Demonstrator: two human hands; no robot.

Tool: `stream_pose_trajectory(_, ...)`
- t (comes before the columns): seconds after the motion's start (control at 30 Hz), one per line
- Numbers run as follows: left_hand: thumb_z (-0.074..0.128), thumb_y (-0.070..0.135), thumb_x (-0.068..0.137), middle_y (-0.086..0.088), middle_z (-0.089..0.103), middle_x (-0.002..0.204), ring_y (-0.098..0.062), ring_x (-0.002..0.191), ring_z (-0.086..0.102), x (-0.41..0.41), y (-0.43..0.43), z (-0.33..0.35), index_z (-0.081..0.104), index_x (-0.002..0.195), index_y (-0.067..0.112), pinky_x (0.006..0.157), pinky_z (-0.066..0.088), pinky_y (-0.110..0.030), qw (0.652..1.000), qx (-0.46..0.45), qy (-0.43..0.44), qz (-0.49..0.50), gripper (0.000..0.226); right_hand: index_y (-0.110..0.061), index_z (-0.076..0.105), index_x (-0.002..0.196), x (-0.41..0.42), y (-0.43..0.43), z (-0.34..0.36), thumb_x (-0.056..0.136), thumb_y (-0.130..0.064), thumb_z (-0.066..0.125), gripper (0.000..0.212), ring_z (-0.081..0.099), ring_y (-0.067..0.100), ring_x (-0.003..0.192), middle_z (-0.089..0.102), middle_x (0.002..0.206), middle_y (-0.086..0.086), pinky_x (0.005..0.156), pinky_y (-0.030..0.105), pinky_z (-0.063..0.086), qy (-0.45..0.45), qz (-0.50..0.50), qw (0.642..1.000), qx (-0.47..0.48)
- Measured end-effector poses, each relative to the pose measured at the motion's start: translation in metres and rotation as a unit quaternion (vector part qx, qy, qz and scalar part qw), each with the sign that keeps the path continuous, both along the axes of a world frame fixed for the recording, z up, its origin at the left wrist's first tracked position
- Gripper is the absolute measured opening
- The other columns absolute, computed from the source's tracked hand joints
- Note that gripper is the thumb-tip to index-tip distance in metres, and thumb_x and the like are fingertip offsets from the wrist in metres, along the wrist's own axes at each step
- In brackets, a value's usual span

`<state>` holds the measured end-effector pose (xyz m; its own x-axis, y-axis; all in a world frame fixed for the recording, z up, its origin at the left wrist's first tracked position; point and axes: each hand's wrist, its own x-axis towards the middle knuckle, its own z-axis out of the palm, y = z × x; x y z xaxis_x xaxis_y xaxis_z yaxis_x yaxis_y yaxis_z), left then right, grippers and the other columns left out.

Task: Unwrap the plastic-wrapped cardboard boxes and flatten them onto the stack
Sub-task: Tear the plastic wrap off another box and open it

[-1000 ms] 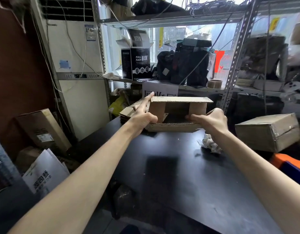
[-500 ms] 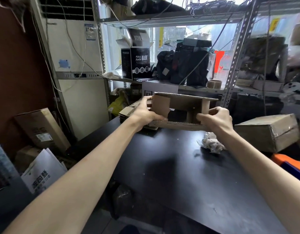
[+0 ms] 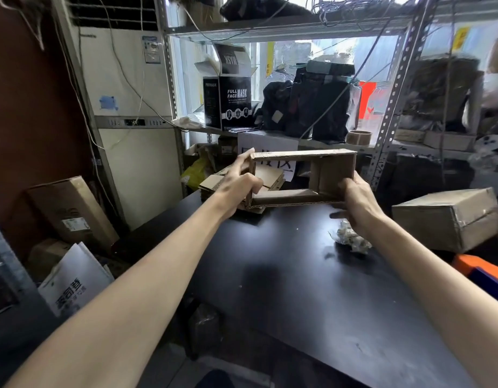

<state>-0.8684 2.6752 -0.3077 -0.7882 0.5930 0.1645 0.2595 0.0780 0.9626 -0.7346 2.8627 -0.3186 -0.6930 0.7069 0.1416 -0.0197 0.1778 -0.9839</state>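
Observation:
An opened brown cardboard box [image 3: 303, 156] hangs in the air above the far end of the black table [image 3: 298, 289], both ends open so I look through it. My left hand [image 3: 238, 182] grips its left wall, index finger stretched up along the edge. My right hand [image 3: 357, 198] holds its lower right corner, thumb inside. Behind the box, a stack of flattened cardboard [image 3: 214, 182] lies at the table's far left corner. A plastic-wrapped cardboard box [image 3: 446, 218] sits at the right on the table.
Crumpled clear plastic wrap [image 3: 351, 238] lies on the table under my right hand. A metal shelf rack [image 3: 393, 88] with a black mask box [image 3: 233, 103] and dark bags stands behind. More boxes [image 3: 71, 210] lean on the floor at left.
The box has been lifted and turned so its open ends face me, its flaps now out of the way. My right hand has shifted to the lower right corner.

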Motion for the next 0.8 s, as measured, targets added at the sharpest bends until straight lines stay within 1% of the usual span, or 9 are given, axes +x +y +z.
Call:
stream_pose_trajectory(0.1,0.051,0.014,0.048,-0.009,0.047,0.138,-0.018,0.109,0.053,0.008,0.000,0.001,0.046,0.148,0.035,0.078,0.048,-0.027,0.996,-0.068,0.005,-0.050,0.102,-0.023,0.050,0.107,-0.005,-0.006,0.005,0.100,-0.019,0.048,0.008,0.061,0.024,0.079,0.065,0.090,0.005,0.082,0.048,0.051,0.120,0.027,0.980,-0.157)
stream_pose_trajectory(0.17,0.050,0.012,0.048,-0.011,0.051,0.137,-0.024,0.101,0.058,0.016,0.002,-0.002,0.052,0.143,0.033,0.072,0.052,-0.033,0.987,-0.127,0.019,-0.092,0.097,-0.019,0.050,0.112,-0.009,-0.007,0.008,0.093,-0.024,0.065,0.025,0.065,0.020,0.082,0.065,0.088,0.003,0.089,0.045,0.051,0.181,0.049,0.965,-0.183)
stream_pose_trajectory(0.27,0.055,0.007,0.061,-0.006,0.059,0.124,-0.026,0.083,0.061,0.029,0.012,-0.006,0.054,0.141,0.036,0.059,0.053,-0.034,0.975,-0.166,0.021,-0.143,0.085,-0.005,0.052,0.122,-0.018,-0.016,0.009,0.062,-0.028,0.091,0.075,0.070,0.023,0.092,0.068,0.101,0.012,0.088,0.040,0.057,0.180,0.063,0.973,-0.133)
stream_pose_trajectory(0.33,0.056,0.006,0.070,-0.004,0.061,0.106,-0.019,0.074,0.058,0.038,0.019,-0.008,0.049,0.146,0.036,0.048,0.047,-0.023,0.970,-0.177,0.020,-0.163,0.082,-0.008,0.052,0.115,-0.026,-0.020,0.005,0.061,-0.017,0.087,0.065,0.069,0.030,0.094,0.068,0.100,0.016,0.086,0.045,0.058,0.117,0.011,0.993,-0.025)
stream_pose_trajectory(0.4,0.060,0.018,0.069,-0.002,0.060,0.102,-0.015,0.077,0.057,0.042,0.021,-0.007,0.047,0.148,0.032,0.049,0.046,-0.022,0.972,-0.149,-0.014,-0.183,0.081,-0.015,0.050,0.110,-0.030,-0.019,0.003,0.071,0.001,0.070,0.047,0.066,0.028,0.091,0.065,0.093,0.009,0.086,0.049,0.057,0.093,-0.044,0.994,0.034)
stream_pose_trajectory(0.47,0.058,0.027,0.088,0.006,0.057,0.102,-0.009,0.079,0.053,0.038,0.021,-0.008,0.045,0.148,0.029,0.061,0.047,-0.027,0.974,-0.106,-0.080,-0.186,0.061,-0.012,0.053,0.113,-0.031,-0.014,0.004,0.075,0.010,0.061,0.044,0.065,0.027,0.092,0.066,0.093,0.006,0.086,0.044,0.057,0.121,-0.048,0.991,0.037)
stream_pose_trajectory(0.57,0.053,0.023,0.104,0.000,0.060,0.113,-0.011,0.078,0.055,0.018,0.029,-0.014,0.040,0.140,0.023,0.076,0.054,-0.044,0.983,-0.029,-0.181,-0.031,0.039,0.001,0.054,0.118,-0.031,-0.009,0.003,0.079,0.015,0.059,0.042,0.068,0.033,0.099,0.069,0.104,0.016,0.085,0.044,0.058,0.178,-0.015,0.983,-0.029)
stream_pose_trajectory(0.7,0.071,0.009,0.093,-0.016,0.062,0.122,-0.028,0.097,0.063,-0.030,0.035,-0.033,0.044,0.131,0.002,0.083,0.054,-0.048,0.932,0.091,-0.320,0.145,0.047,0.005,0.050,0.122,-0.041,-0.001,0.003,0.080,0.018,0.059,0.045,0.068,0.034,0.102,0.067,0.114,0.020,0.077,0.042,0.061,0.181,0.032,0.979,-0.088)
stream_pose_trajectory(0.8,0.073,-0.002,0.088,-0.023,0.061,0.132,-0.038,0.119,0.061,-0.075,0.042,-0.048,0.047,0.137,0.001,0.082,0.054,-0.056,0.897,0.157,-0.374,0.178,0.055,-0.014,0.046,0.104,-0.075,0.011,-0.008,0.075,0.009,0.070,0.044,0.068,0.033,0.099,0.064,0.101,0.011,0.086,0.051,0.057,0.145,-0.049,0.988,-0.036)
